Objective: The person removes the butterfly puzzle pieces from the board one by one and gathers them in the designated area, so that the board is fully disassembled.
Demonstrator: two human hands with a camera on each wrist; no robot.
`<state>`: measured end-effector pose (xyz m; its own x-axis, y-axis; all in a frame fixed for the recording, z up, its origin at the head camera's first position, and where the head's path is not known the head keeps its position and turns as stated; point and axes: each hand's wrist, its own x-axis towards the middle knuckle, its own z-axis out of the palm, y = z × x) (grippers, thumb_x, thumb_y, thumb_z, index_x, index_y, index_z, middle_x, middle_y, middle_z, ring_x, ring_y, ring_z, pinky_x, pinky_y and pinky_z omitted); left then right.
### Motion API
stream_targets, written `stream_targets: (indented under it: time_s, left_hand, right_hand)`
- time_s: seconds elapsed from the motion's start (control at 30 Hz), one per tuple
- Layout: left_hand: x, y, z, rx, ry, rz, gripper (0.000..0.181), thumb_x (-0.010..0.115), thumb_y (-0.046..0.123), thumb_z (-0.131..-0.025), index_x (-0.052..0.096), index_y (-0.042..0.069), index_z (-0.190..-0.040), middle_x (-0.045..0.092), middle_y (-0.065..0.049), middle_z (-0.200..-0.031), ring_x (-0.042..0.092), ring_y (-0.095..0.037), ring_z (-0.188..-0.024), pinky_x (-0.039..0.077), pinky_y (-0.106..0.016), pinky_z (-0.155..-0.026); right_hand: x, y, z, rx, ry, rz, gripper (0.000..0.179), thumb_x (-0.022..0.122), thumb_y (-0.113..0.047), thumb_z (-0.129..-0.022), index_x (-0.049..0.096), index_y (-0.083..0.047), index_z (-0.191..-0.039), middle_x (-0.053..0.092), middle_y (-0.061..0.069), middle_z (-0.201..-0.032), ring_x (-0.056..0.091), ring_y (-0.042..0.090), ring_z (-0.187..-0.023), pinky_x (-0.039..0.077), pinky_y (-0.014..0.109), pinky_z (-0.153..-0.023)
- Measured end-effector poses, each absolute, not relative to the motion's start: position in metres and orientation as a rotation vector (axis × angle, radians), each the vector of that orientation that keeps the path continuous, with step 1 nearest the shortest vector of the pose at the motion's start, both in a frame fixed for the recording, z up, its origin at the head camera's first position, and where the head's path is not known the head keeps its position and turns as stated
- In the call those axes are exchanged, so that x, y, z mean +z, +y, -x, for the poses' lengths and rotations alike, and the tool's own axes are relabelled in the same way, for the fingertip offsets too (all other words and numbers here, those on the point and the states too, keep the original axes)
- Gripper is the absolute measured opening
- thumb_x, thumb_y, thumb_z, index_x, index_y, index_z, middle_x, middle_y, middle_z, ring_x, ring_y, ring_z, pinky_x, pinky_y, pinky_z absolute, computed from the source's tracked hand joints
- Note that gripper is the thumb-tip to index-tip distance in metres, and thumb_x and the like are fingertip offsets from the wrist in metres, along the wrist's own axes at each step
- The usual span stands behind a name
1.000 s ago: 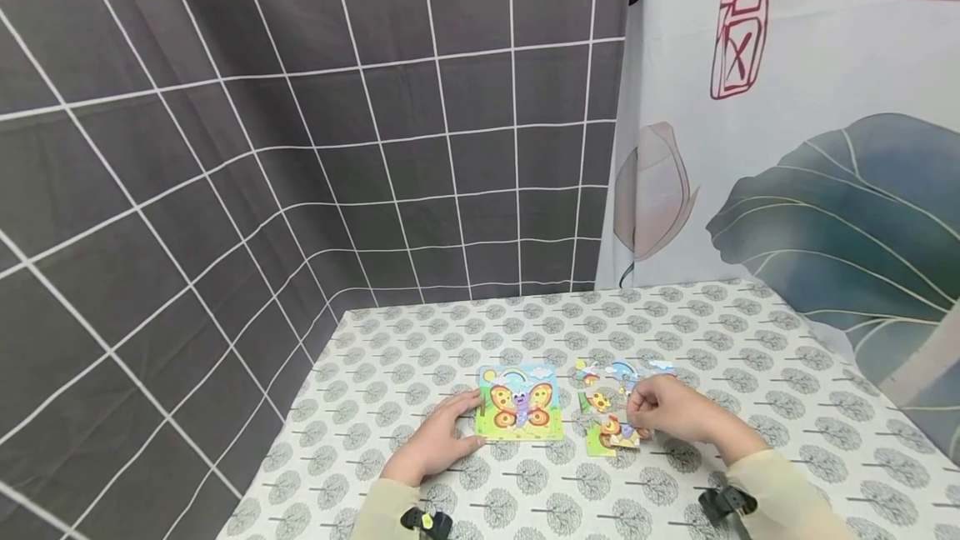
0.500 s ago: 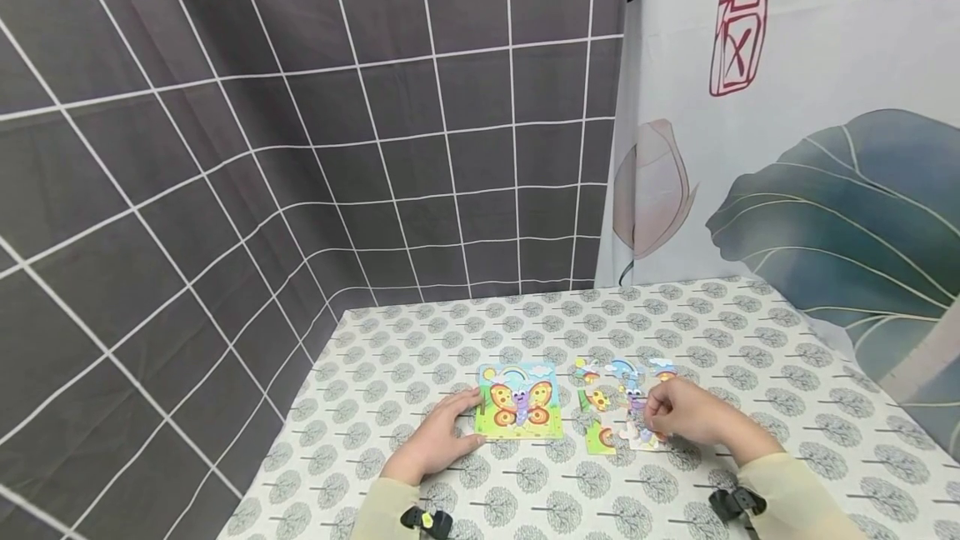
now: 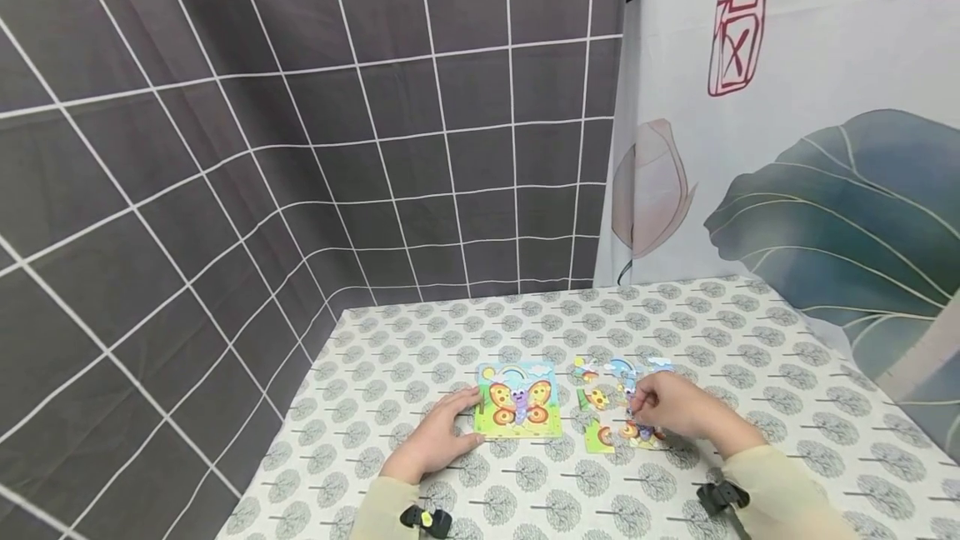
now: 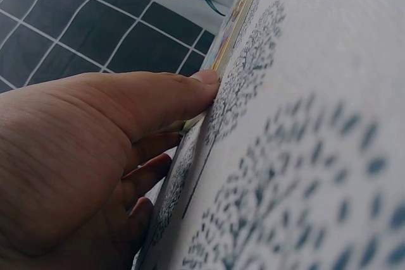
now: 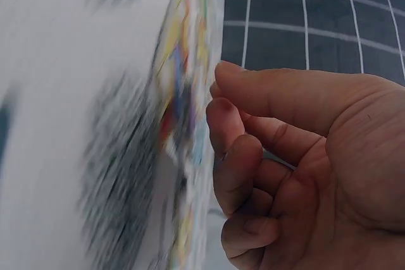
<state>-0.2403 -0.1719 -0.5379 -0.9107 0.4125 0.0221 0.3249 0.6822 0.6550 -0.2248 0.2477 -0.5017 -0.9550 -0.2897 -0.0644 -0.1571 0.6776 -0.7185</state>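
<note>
My left hand (image 3: 435,438) rests at the left edge of a square butterfly picture board (image 3: 521,401), its thumb at the near corner. In the left wrist view the thumb (image 4: 158,93) touches the board's edge, with the other fingers lying behind it. My right hand (image 3: 678,408) hovers over loose butterfly puzzle pieces, covering part of them. In the right wrist view that hand (image 5: 297,143) has its fingers curled, thumb and index tips close together, and no piece shows between them. A lower middle piece (image 3: 642,433) lies just below its fingertips. The pieces are blurred in the wrist view.
A lower left puzzle piece (image 3: 597,438), a middle left piece (image 3: 594,398) and an upper left piece (image 3: 587,370) lie apart on the tree-print tablecloth (image 3: 480,332). A cloud piece (image 3: 660,363) lies at the upper right. A gridded dark curtain (image 3: 420,148) hangs behind the table.
A second ago my right hand held a tilted piece over the lower left piece. That piece now lies flat further right. The hand shifted right, then back leftward and up. The left hand stayed still.
</note>
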Motion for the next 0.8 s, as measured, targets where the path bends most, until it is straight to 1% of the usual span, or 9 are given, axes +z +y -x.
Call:
stream_targets:
  time_s: [0.13,0.2,0.37,0.43,0.57,0.63,0.73,0.8]
  left_hand:
    - [-0.538,-0.172,0.240,1.041,2.755,-0.603,0.069,0.081,0.031,-0.090,0.055,0.014,-0.152,0.042,0.000,-0.164,0.034,-0.029,-0.153,0.026,-0.057,-0.125]
    - [-0.538,-0.173,0.241,1.041,2.752,-0.603,0.069,0.081,0.032,-0.091,0.055,0.014,-0.152,0.042,0.000,-0.165,0.034,-0.030,-0.153,0.027,-0.057,-0.125]
    - [-0.540,-0.173,0.240,1.039,2.752,-0.597,0.069,0.081,0.033,-0.090,0.055,0.015,-0.152,0.042,0.002,-0.164,0.034,-0.029,-0.153,0.027,-0.057,-0.125]
    - [-0.540,-0.173,0.240,1.040,2.752,-0.598,0.069,0.081,0.033,-0.090,0.055,0.015,-0.152,0.042,0.002,-0.164,0.034,-0.029,-0.153,0.027,-0.057,-0.125]
    - [-0.539,-0.173,0.240,1.041,2.751,-0.601,0.069,0.081,0.032,-0.090,0.055,0.015,-0.152,0.043,0.001,-0.164,0.034,-0.029,-0.153,0.027,-0.058,-0.125]
    - [-0.539,-0.173,0.240,1.041,2.751,-0.599,0.069,0.081,0.033,-0.090,0.055,0.015,-0.152,0.042,0.002,-0.164,0.034,-0.029,-0.153,0.027,-0.058,-0.125]
    - [-0.539,-0.173,0.241,1.042,2.754,-0.600,0.070,0.081,0.034,-0.090,0.055,0.015,-0.152,0.042,0.002,-0.164,0.034,-0.029,-0.153,0.027,-0.057,-0.125]
    - [-0.540,-0.174,0.242,1.046,2.751,-0.601,0.070,0.081,0.034,-0.090,0.055,0.015,-0.152,0.042,0.003,-0.164,0.034,-0.029,-0.153,0.027,-0.057,-0.125]
  right_hand:
    - [-0.500,0.223,0.230,-1.081,2.767,0.393,0.013,0.081,-0.004,-0.085,0.071,-0.012,-0.088,0.062,-0.001,-0.075,0.057,0.016,-0.064,0.052,0.028,-0.057]
    - [-0.500,0.210,0.234,-1.074,2.764,0.406,0.012,0.080,-0.005,-0.086,0.071,-0.012,-0.089,0.062,-0.001,-0.075,0.056,0.015,-0.062,0.052,0.029,-0.057]
    - [-0.503,0.178,0.240,-1.043,2.763,0.439,0.013,0.082,-0.008,-0.087,0.072,-0.012,-0.094,0.060,-0.002,-0.075,0.054,0.014,-0.063,0.050,0.029,-0.058]
    - [-0.504,0.166,0.242,-1.025,2.774,0.465,0.016,0.084,-0.008,-0.085,0.073,-0.012,-0.096,0.060,-0.003,-0.075,0.054,0.014,-0.065,0.049,0.029,-0.059]
    - [-0.507,0.146,0.244,-1.023,2.766,0.502,0.023,0.086,-0.009,-0.082,0.075,-0.010,-0.102,0.060,-0.003,-0.074,0.054,0.013,-0.061,0.049,0.028,-0.055]
    - [-0.509,0.138,0.245,-1.014,2.765,0.519,0.028,0.087,-0.012,-0.081,0.076,-0.010,-0.106,0.059,-0.003,-0.074,0.054,0.012,-0.059,0.049,0.028,-0.052]
    - [-0.512,0.130,0.246,-1.010,2.766,0.533,0.035,0.088,-0.014,-0.080,0.076,-0.008,-0.112,0.060,-0.003,-0.073,0.054,0.012,-0.057,0.048,0.028,-0.051]
    - [-0.514,0.126,0.246,-1.012,2.761,0.515,0.037,0.088,-0.014,-0.080,0.075,-0.008,-0.114,0.059,-0.003,-0.072,0.054,0.012,-0.057,0.047,0.029,-0.052]
